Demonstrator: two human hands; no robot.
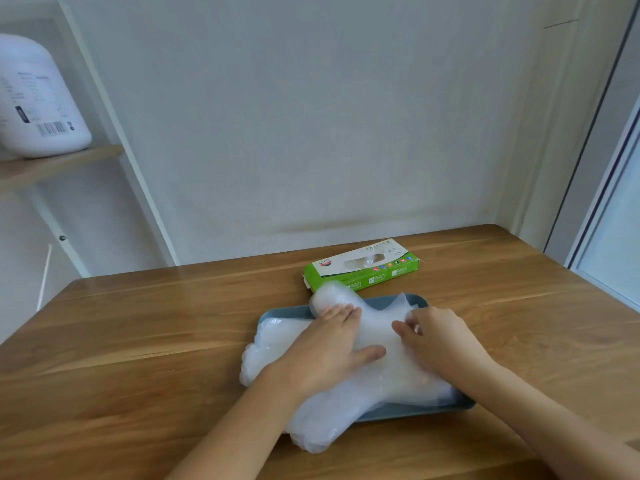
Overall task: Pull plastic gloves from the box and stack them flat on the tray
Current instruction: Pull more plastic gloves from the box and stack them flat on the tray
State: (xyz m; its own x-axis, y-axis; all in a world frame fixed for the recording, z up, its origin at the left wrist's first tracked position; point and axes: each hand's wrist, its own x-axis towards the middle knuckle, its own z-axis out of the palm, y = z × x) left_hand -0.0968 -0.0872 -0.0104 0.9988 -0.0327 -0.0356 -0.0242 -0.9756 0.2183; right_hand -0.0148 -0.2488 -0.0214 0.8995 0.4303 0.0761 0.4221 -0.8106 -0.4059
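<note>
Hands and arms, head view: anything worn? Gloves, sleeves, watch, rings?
Nothing worn that shows. The left hand and the right hand are bare, with no gloves on them. No ring, watch or bracelet is visible. No sleeve shows on either arm up to the frame's bottom edge. No markings, though the picture is slightly blurred.

Your work surface is a wooden table, grain running left to right, its far edge against a plain pale wall. To your left, a white-framed shelf with a wooden board carries a white container, barcode label facing you. It is possibly a jug; the print is too blurred to read. At far right stands a window frame.
</note>
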